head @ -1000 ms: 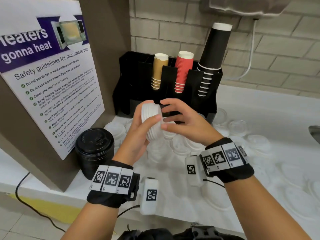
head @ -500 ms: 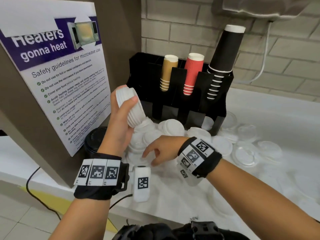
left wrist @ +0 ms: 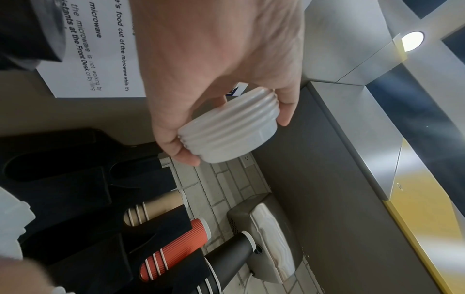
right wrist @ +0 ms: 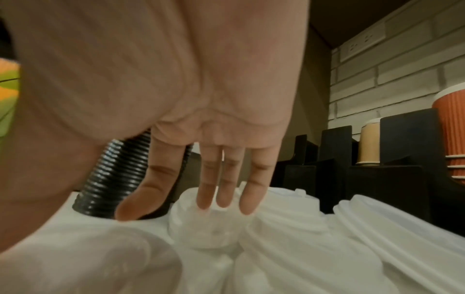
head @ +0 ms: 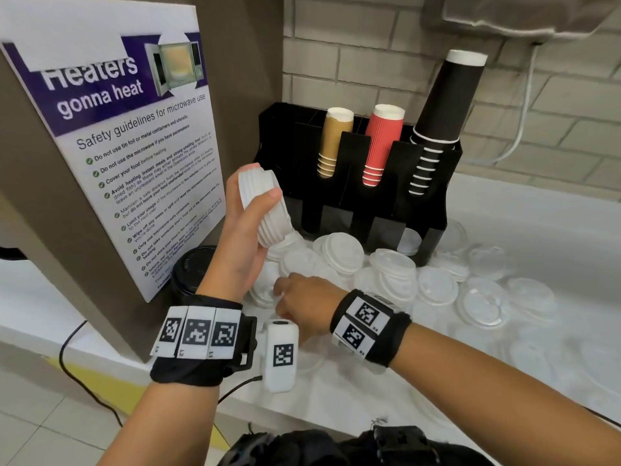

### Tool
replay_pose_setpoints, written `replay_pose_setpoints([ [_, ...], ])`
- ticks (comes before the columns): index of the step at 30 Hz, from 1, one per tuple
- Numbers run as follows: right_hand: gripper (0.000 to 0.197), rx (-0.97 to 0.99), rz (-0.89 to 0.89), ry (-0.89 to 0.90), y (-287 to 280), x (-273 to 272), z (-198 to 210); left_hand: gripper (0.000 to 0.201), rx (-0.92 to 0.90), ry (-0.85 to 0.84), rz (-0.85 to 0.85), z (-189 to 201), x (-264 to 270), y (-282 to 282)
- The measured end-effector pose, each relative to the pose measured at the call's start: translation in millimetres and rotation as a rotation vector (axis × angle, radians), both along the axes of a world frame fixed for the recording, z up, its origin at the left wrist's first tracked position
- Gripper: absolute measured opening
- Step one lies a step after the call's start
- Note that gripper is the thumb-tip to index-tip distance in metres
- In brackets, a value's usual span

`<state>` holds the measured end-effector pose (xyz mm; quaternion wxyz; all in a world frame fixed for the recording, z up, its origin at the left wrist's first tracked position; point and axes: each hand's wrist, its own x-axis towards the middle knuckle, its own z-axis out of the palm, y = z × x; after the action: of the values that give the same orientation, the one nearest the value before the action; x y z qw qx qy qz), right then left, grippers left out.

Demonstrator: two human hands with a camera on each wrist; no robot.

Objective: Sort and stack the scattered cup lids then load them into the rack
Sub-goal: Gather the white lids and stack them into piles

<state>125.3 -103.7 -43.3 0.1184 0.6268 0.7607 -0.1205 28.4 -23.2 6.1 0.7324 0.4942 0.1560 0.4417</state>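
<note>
This looks like an office pantry or staff break room. Beside the left hand (head: 242, 243) hangs a white and purple printed poster of microwave safety guidelines (head: 134, 156) mentioning a front desk, and beyond both hands a black plastic cup rack (head: 433, 210) holds sleeves of paper cups against a pale brick wall (head: 353, 62).

The rack (head: 356, 183) stands at the far side of the surface (head: 537, 230), against the brick wall (head: 369, 62). Three cup stacks (head: 383, 146) stand in its compartments, side by side. Loose lids (head: 437, 290) lie scattered on the surface in front of the rack and out to the right. At the left, a poster (head: 127, 156) hangs on a panel, and a stack of dark lids (head: 188, 274) stands near its foot. The left hand (head: 242, 237) holds a lid stack (head: 265, 206) above the surface, left of the rack. The right hand (head: 302, 301) is lower and nearer, over the leftmost loose lids, with its fingers (right wrist: 226, 191) reaching down to one lid (right wrist: 208, 228).
</note>
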Motion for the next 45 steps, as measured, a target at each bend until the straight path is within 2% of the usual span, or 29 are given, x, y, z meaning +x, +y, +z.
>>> replay_pose_setpoints([
  [2,0.040,-0.004,-0.001,0.004,0.3,-0.3,1.1,0.057,0.005,0.004,0.000,0.0,0.8,0.5],
  [5,0.050,0.006,-0.019,0.108,-1.1,-0.4,5.4,0.064,-0.003,-0.002,-0.002,-1.5,1.0,1.9],
  [10,0.090,-0.153,-0.031,0.047,-11.9,-5.4,-7.3,0.064,0.007,0.001,-0.021,-4.2,1.2,3.8],
  [12,0.091,-0.172,-0.024,0.047,-13.4,-4.5,-9.6,0.063,0.009,0.004,-0.026,-4.4,0.9,5.1],
  [14,0.082,-0.170,-0.055,0.123,-11.2,2.8,-1.3,0.063,0.007,0.003,-0.028,-3.7,0.7,4.6],
  [17,0.067,-0.067,-0.205,0.336,-9.1,31.8,29.5,0.064,0.016,0.010,-0.031,-3.3,0.8,1.4],
  [19,0.061,0.114,-0.321,0.497,-14.7,54.9,50.6,0.066,0.033,0.029,-0.054,-5.9,0.2,-2.1],
  [21,0.054,0.338,-0.455,0.736,-26.1,71.2,62.4,0.066,0.053,0.055,-0.098,-9.4,0.3,-7.0],
  [23,0.050,0.481,-0.579,1.044,-39.6,75.3,65.0,0.063,0.078,0.094,-0.130,-13.3,2.4,-12.9],
  [25,0.050,0.532,-0.617,1.295,-50.4,69.7,61.3,0.063,0.088,0.125,-0.153,-16.2,5.0,-18.3],
  [27,0.052,0.570,-0.598,1.406,-57.2,60.8,55.4,0.063,0.076,0.139,-0.166,-17.7,9.0,-23.2],
  [33,0.056,0.615,-0.607,1.385,-57.1,42.4,47.8,0.056,0.074,0.167,-0.223,-20.3,17.0,-32.6],
  [38,0.055,0.619,-0.586,1.331,-59.1,44.1,49.9,0.059,0.115,0.209,-0.294,-20.1,15.8,-32.1],
  [45,0.053,0.652,-0.557,1.324,-57.7,42.7,49.1,0.058,0.116,0.214,-0.279,-19.8,16.0,-34.3],
])
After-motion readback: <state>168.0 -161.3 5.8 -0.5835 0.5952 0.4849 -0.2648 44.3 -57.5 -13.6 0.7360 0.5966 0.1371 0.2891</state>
